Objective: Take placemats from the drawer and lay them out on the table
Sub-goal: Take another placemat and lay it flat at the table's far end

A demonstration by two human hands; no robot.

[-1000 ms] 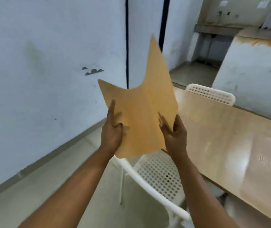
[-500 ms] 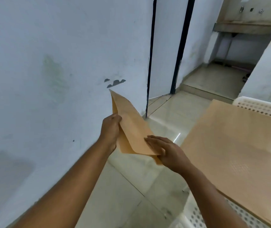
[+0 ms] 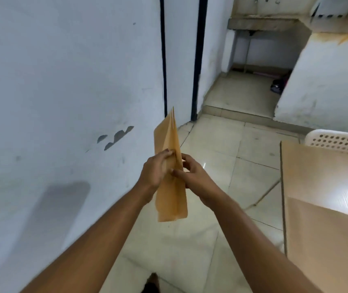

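From the head view, both hands pinch the tan placemats [image 3: 169, 187] edge-on in mid-air: left hand [image 3: 155, 172] and right hand [image 3: 192, 176] closed on them, beside the table [image 3: 325, 208]. Carrying step, I'd judge; next, separating 1 and laying it flat.

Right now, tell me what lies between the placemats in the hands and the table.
In the head view, only bare tiled floor separates the placemats, held by the left hand and right hand, from the table.
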